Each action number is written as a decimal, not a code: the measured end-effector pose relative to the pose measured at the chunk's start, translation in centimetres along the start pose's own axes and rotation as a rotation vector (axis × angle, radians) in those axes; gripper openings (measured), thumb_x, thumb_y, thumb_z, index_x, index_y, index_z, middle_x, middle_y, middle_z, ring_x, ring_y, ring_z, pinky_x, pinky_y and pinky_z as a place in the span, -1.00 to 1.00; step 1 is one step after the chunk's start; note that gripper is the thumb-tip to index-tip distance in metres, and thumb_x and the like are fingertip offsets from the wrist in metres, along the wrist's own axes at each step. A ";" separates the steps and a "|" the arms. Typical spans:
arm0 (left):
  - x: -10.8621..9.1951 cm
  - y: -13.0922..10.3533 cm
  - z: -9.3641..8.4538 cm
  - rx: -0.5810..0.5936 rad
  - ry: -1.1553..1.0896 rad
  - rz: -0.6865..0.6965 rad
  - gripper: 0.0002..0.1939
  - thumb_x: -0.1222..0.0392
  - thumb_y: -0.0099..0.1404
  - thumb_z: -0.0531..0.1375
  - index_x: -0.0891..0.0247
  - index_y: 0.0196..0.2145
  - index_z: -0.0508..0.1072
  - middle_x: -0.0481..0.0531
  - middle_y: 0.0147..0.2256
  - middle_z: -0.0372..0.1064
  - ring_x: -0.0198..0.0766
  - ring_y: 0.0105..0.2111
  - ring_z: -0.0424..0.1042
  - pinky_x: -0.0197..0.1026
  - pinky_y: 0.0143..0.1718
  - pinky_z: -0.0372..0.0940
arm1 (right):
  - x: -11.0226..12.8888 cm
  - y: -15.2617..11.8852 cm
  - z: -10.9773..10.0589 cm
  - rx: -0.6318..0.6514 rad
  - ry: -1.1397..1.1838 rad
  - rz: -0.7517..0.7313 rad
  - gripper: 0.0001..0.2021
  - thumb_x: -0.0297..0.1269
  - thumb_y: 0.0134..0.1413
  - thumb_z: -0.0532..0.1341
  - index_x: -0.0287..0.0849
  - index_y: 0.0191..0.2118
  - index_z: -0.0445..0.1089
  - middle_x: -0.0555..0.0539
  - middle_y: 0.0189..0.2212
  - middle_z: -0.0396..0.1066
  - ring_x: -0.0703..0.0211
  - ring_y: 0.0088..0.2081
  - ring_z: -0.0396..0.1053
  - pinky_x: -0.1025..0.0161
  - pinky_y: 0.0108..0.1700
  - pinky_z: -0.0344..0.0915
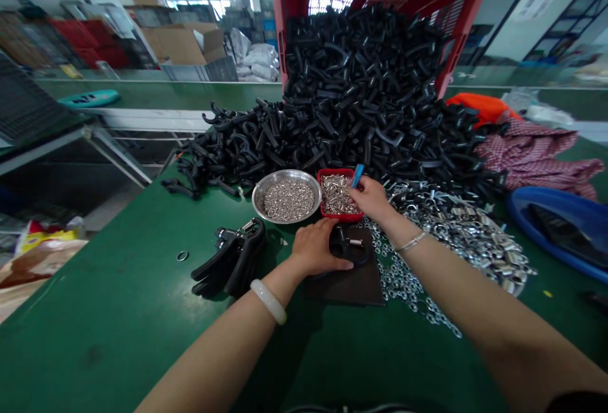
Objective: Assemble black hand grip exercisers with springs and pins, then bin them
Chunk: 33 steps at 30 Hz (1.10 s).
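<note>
My left hand (313,248) is wrapped around a black hand grip exerciser (351,245) with a small metal spring, holding it over a dark flat pad (349,289). Its handles are mostly hidden by that hand. Over a red bin (339,217) of small metal pins, my right hand (373,199) is closed on a small blue tool (358,175) that sticks up from the fingers; its lower end is hidden. A metal bowl (260,207) full of tiny metal parts stands beside the bin. Several similar grip exercisers (232,258) lie stacked to the left.
Black plastic handles (370,109) spill from a tipped red crate (280,26) across the back. Metal rings and clips (456,229) are heaped at right, near a blue tray (546,201) and a checked cloth (532,153). One ring (182,256) lies on the green table (118,324).
</note>
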<state>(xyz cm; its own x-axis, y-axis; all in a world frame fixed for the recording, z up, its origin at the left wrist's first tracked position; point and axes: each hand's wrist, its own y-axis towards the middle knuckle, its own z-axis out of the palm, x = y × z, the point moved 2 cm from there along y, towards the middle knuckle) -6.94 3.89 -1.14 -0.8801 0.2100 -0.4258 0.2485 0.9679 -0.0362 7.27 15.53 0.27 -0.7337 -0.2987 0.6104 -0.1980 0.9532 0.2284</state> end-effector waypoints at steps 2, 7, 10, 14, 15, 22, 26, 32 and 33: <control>0.0 -0.1 0.0 -0.010 0.000 0.005 -0.02 -0.32 -0.20 0.21 0.12 0.14 0.05 0.06 0.11 0.13 -0.01 0.01 0.21 0.01 0.00 0.11 | 0.1 -2.1 -0.6 -0.013 0.156 -0.036 -0.76 -0.19 0.08 0.04 -0.22 -0.22 0.29 -0.04 -0.49 0.43 0.19 -0.46 0.41 0.27 -0.38 0.34; 0.0 -0.2 0.0 -0.015 0.001 0.006 -0.02 -0.33 -0.21 0.20 0.11 0.13 0.06 0.06 0.09 0.15 0.00 -0.01 0.23 0.02 -0.04 0.14 | 0.3 -8.0 -0.8 0.046 0.490 0.015 -0.71 -0.01 0.04 0.10 -0.16 -0.31 0.26 -0.09 -0.43 0.44 0.10 -0.39 0.44 0.15 -0.32 0.39; -0.1 -0.2 -0.1 -0.011 0.007 0.000 -0.01 -0.36 -0.20 0.18 0.14 0.14 0.04 0.09 0.08 0.16 0.00 0.01 0.21 0.02 -0.03 0.13 | -0.2 -10.2 -0.3 0.041 0.456 0.034 -0.71 0.00 0.06 0.08 -0.14 -0.28 0.24 -0.11 -0.38 0.44 0.08 -0.33 0.44 0.12 -0.25 0.39; -0.2 -0.3 0.0 0.011 0.032 -0.016 0.04 -0.42 -0.19 0.13 0.17 0.16 0.01 0.10 0.11 0.12 0.01 0.02 0.19 0.03 -0.01 0.12 | -0.9 -11.0 0.1 0.014 0.416 -0.008 -0.76 -0.06 0.10 0.04 -0.13 -0.27 0.20 -0.12 -0.34 0.42 0.08 -0.27 0.42 0.12 -0.19 0.37; -0.2 -0.4 0.0 0.021 0.040 -0.014 0.04 -0.42 -0.18 0.12 0.18 0.17 0.00 0.11 0.11 0.11 0.02 0.03 0.19 0.03 -0.01 0.11 | -0.9 -11.0 0.1 0.010 0.409 -0.014 -0.77 -0.07 0.11 0.04 -0.12 -0.27 0.20 -0.12 -0.34 0.42 0.08 -0.28 0.43 0.12 -0.19 0.37; 0.5 -0.2 -0.2 0.098 0.046 0.025 -0.30 -0.10 0.17 0.02 0.16 0.20 -0.05 0.03 0.19 -0.01 -0.07 0.09 0.12 -0.01 0.04 0.08 | -0.3 -11.3 -0.1 -0.017 0.469 0.039 -0.74 -0.02 0.08 0.06 -0.12 -0.27 0.16 -0.13 -0.36 0.40 0.06 -0.31 0.43 0.11 -0.26 0.41; 1.0 0.1 0.0 0.101 0.011 0.007 -0.44 0.07 0.24 -0.04 0.08 0.19 -0.02 -0.05 0.19 0.02 -0.15 0.09 0.13 -0.06 0.05 0.09 | -0.3 -11.4 0.1 -0.011 0.557 0.091 -0.70 0.00 0.04 0.09 -0.13 -0.27 0.16 -0.12 -0.38 0.38 0.06 -0.36 0.44 0.11 -0.32 0.43; 0.9 0.1 0.0 0.067 -0.006 -0.030 -0.45 0.09 0.22 0.01 0.08 0.17 0.03 -0.05 0.15 0.10 -0.14 0.04 0.20 -0.06 0.03 0.14 | 0.4 -11.8 0.0 -0.031 0.419 0.029 -0.77 -0.07 0.08 0.05 -0.13 -0.27 0.17 -0.16 -0.36 0.38 0.04 -0.34 0.43 0.08 -0.31 0.42; 0.9 0.0 0.0 0.067 -0.011 -0.036 -0.44 0.09 0.21 0.02 0.08 0.17 0.04 -0.05 0.15 0.10 -0.14 0.04 0.20 -0.07 0.02 0.14 | 0.8 -11.9 -0.1 -0.045 0.331 -0.003 -0.77 -0.08 0.07 0.05 -0.14 -0.29 0.19 -0.19 -0.36 0.38 0.00 -0.31 0.42 0.04 -0.27 0.40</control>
<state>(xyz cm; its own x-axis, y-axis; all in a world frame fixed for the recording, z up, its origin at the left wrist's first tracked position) -7.67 4.11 -1.53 -0.8847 0.1735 -0.4328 0.2438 0.9633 -0.1123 9.08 3.98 -1.91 -0.4807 -0.3074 0.8213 -0.1658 0.9515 0.2591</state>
